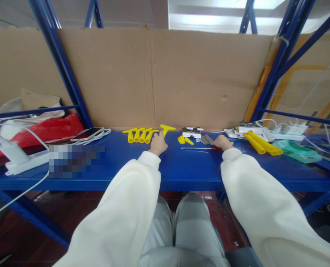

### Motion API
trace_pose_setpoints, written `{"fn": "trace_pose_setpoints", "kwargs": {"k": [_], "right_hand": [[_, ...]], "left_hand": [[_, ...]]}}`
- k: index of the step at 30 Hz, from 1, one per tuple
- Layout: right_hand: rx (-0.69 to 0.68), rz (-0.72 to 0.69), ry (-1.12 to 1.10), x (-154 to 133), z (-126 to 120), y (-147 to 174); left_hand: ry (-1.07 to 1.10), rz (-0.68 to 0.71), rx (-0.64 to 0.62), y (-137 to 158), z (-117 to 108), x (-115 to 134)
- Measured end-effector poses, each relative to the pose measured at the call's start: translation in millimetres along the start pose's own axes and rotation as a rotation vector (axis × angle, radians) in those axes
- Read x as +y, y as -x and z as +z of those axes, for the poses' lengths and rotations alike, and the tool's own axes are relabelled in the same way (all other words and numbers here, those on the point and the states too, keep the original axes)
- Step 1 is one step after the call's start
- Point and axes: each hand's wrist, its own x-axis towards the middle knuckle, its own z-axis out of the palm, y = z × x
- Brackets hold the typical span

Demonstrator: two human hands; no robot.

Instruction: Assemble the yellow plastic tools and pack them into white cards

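Observation:
My left hand (158, 144) is closed at the stem of a yellow T-shaped plastic piece (167, 128), whose wide head shows above my fingers. Just left of it, several more yellow T-shaped pieces (139, 135) lie in a row, round hollow ends towards me. My right hand (223, 142) rests on the table with its fingers curled down. Its fingertips are beside flat metal blades (207, 139) and over the red handle of a screwdriver (196, 148). What those fingers hold is hidden. Small yellow parts (185, 139) and tiny screws (198, 140) lie left of the blades.
A small box with a marker (192, 132) stands behind the small parts. At right are yellow tubes (262, 144), white boxes (250, 130) and a green packet (298, 151). Leftward lie a phone (87, 134), cables, a power strip (28, 161) and a red bag (53, 128). Cardboard (165, 78) backs the blue table (181, 167).

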Motion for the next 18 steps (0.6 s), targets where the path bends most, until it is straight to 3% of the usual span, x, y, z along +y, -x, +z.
{"fn": "trace_pose_setpoints", "kwargs": {"k": [8, 12, 18], "right_hand": [[0.019, 0.0, -0.028, -5.1, -0.5, 4.6], [0.061, -0.006, -0.045, -5.1, -0.7, 5.4], [0.275, -0.099, -0.203, -8.4, -9.9, 11.7]], "left_hand": [[0.083, 0.041, 0.123, 4.6, -4.9, 5.3], [0.043, 0.075, 0.125, 5.4, -5.5, 4.0], [-0.066, 0.133, 0.058, 5.1, -5.7, 5.4]]}}
